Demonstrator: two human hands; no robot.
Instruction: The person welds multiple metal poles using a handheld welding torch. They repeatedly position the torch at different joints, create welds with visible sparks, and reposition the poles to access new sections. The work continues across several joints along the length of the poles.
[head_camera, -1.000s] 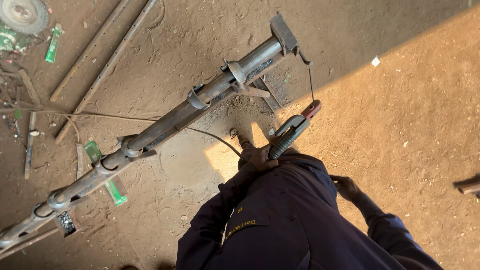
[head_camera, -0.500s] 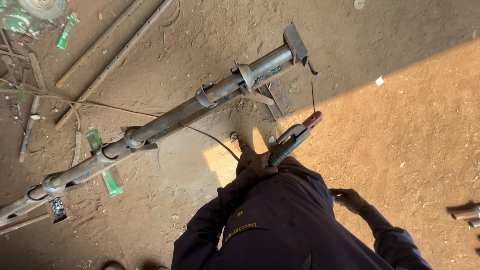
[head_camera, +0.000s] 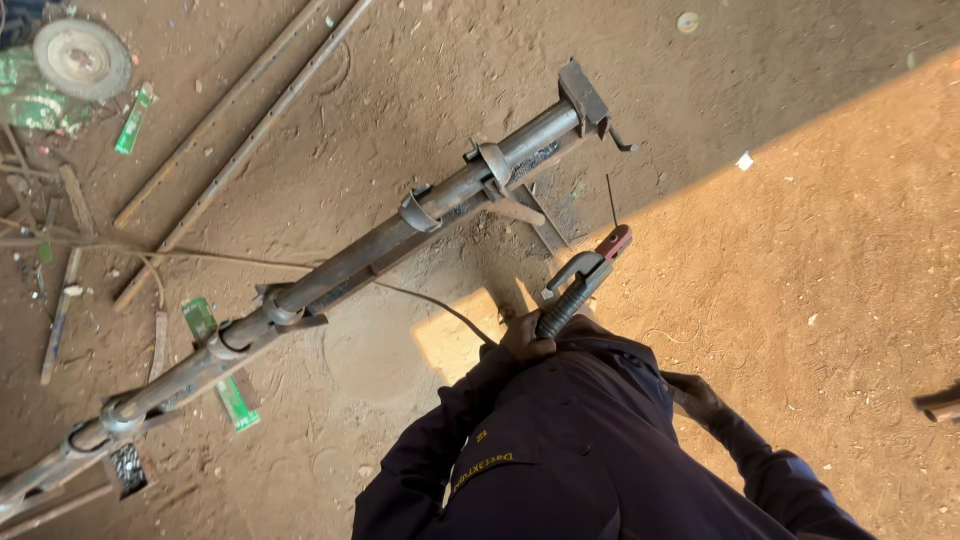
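Note:
My left hand (head_camera: 527, 337) grips the black handle of a welding electrode holder (head_camera: 580, 282) with a red jaw. A thin electrode rod (head_camera: 611, 200) sticks up from the jaw, its tip just short of the end of a long steel pipe assembly (head_camera: 380, 245). That pipe lies diagonally on the dirt floor, with several rings and brackets fitted along it and a square plate (head_camera: 583, 93) on its far end. My right hand (head_camera: 690, 395) hangs apart at the right, in shadow, with nothing in it. Both arms wear dark blue sleeves.
Two long perforated metal strips (head_camera: 235, 115) lie beyond the pipe. A round disc (head_camera: 80, 58), green packets (head_camera: 135, 118) and scrap rods sit at the top left. A thin cable (head_camera: 250, 262) runs across the dirt. Another pipe end (head_camera: 940, 402) pokes in at the right edge.
The holder and rod have risen a little toward the pipe's plated end. The view has shifted, so the pipe sits higher and further right. My right hand has barely moved.

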